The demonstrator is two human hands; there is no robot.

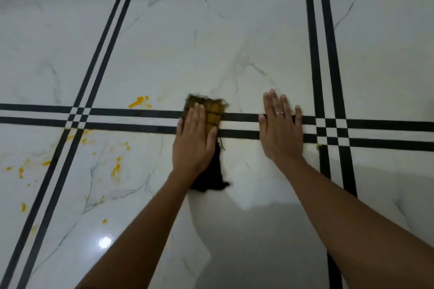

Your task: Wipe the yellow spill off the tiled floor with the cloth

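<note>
My left hand lies flat on a cloth, pressing it onto the white tiled floor over the double black grout stripes. The cloth is yellow-brown with a dark check at its far end and black at its near end, which pokes out beside my wrist. My right hand rests flat on the floor to the right of the cloth, fingers spread, a ring on one finger, holding nothing. Yellow spill sits left of the cloth, with more yellow splashes and drops scattered over the lower-left tile.
White marble-look tiles with black double stripes crossing at left and right. A small yellow speck lies by the right crossing. A dark wall base runs along the top edge. My shadow falls on the near floor.
</note>
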